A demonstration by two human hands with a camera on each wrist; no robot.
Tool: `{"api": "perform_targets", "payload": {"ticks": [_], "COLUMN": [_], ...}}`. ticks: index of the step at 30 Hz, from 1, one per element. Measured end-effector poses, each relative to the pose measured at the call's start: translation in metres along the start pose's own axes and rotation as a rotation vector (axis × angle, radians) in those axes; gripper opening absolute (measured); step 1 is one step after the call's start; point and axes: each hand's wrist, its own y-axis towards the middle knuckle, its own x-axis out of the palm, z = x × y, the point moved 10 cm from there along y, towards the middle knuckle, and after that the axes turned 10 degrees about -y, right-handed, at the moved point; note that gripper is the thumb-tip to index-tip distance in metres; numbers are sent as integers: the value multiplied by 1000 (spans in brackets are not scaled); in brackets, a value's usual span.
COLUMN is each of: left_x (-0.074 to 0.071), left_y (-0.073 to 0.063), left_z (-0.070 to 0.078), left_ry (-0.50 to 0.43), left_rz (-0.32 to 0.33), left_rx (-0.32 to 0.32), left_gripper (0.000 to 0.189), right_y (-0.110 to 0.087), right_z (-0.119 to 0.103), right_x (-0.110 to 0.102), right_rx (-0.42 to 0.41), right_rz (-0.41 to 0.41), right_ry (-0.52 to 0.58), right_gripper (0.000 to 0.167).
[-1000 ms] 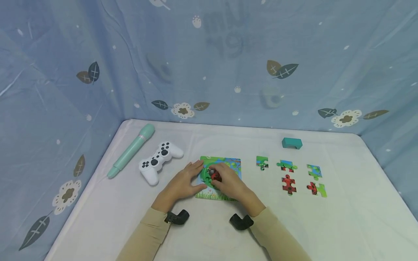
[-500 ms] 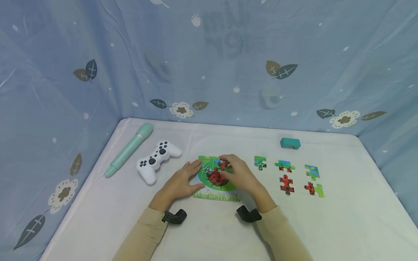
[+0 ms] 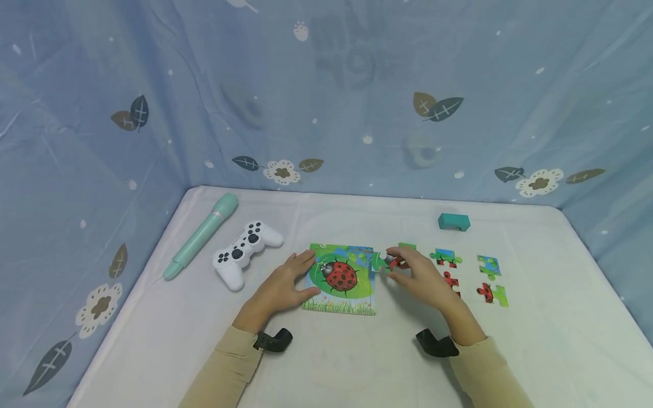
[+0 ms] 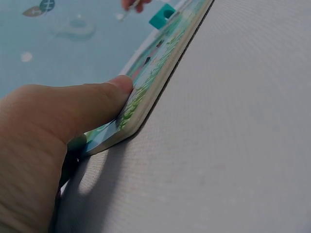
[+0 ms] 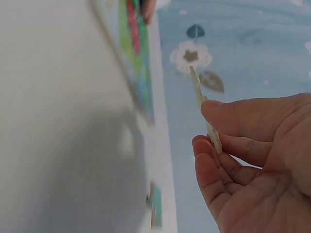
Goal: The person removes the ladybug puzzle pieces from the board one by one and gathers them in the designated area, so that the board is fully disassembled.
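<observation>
In the head view, a square puzzle board (image 3: 326,305) with a red ladybug picture lies flat on the white table. My left hand (image 3: 283,288) rests at the board's left side, fingers and thumb extended over its edge. In the left wrist view, the thumb (image 4: 104,99) touches the board's top near a corner. Just right of the board, my right hand (image 3: 422,277) pinches a jigsaw piece (image 3: 378,262) showing green and part of a ladybug. The right wrist view shows that jigsaw piece (image 5: 196,86) edge-on between thumb and fingers.
Several loose jigsaw pieces (image 3: 445,258) lie right of the board, some partly hidden by my right hand. Behind them stands a teal arch-shaped block (image 3: 453,221). A white game controller (image 3: 247,253) and a mint microphone (image 3: 201,235) lie at the left. Patterned blue cloth hangs behind.
My right hand has lifted the jigsaw piece off the board and carried it right, past the board's right edge. The ladybug picture is now uncovered. My left hand has stayed at the board.
</observation>
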Motion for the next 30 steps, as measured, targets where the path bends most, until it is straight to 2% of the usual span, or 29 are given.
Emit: {"api": "perform_targets", "payload": {"ticks": [8,13,20,24,30], "left_x": [1,2,0,-1,-1], "left_y": [1,0,-1,-1,0], "left_z": [1,1,1,0,1], "left_ry": [0,10,-2,-1,-11], "left_rz": [-8,-12,0,4,8], "left_rx": [4,4,-2,-4,10], "left_gripper": [79,78,78,77,76], "right_y": [-32,-44,-43,-41,-40], "right_z": [30,41,46,48,51], "right_x": [-9,-8,-3,-2,-2], "right_rx": [45,72,46,59,81], "right_rz": [-5,-3,1,-1,-16], "right_ry": [-6,-10,-82,-133,-147], "right_gripper": [46,45,39,36,41]}}
